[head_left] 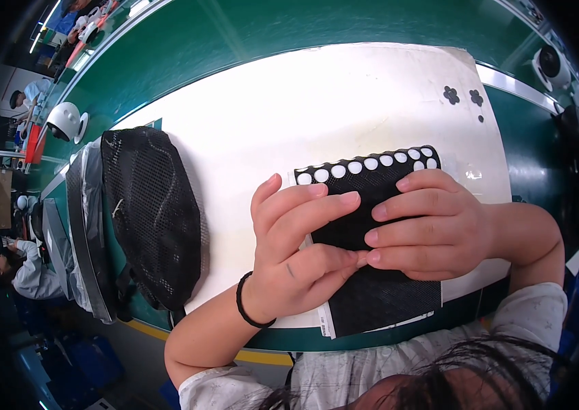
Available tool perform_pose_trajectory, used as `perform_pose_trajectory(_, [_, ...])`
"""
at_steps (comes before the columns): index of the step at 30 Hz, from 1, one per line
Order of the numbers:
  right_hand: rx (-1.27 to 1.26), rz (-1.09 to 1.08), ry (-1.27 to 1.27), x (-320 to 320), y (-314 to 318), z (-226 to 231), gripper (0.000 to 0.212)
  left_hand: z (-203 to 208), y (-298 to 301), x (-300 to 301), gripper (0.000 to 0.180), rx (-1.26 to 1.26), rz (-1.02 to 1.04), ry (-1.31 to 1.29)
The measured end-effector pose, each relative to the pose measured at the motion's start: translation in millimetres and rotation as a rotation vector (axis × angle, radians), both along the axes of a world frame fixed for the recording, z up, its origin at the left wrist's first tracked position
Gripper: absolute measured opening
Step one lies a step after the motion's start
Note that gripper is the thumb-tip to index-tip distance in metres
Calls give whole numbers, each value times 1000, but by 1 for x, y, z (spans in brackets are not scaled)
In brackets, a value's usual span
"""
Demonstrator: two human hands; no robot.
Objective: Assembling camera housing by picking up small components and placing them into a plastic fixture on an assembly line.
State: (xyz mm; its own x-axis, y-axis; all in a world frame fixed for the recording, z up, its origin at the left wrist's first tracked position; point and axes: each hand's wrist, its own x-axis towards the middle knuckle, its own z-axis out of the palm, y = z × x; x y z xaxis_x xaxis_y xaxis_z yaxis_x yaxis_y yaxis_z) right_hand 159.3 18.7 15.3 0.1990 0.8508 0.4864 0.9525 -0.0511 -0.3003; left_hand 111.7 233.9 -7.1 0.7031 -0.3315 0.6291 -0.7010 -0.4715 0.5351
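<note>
Toward four o'clock, a dotted black sheet (385, 301) is being handled; the left hand's (296, 256) foremost fingers are being pinched together, contents untellable, the right hand's (433, 225) grip hidden; fine control is seemingly being needed.

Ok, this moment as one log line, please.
left hand, right hand: close together over black sheet; white dots: far edge; black mesh item: left

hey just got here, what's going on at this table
A person is working with both bare hands over a black piece with white dots along its far edge, on a white board. The left hand and right hand meet at the fingertips above it; whether they pinch anything there can't be made out. A bulky black mesh item sits to the left.
</note>
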Motion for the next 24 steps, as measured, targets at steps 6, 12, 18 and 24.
perform_pose_trajectory(6, [2, 1, 5, 0, 0, 0, 21, 2, 0, 0, 18, 16, -7, 15])
perform_pose_trajectory(12, [-12, -2, 5, 0, 0, -1, 21, -2, -1, 1, 17, 11, -28, 56])
perform_pose_trajectory(18, [-40, 2, 4, 1, -1, 0, 21, -6, 0, 1, 17, -14, -35, -1])
perform_pose_trajectory(24, [-12, 6, -2, 2, 0, 1, 24, -4, -1, 1, 18, -3, -27, 13])
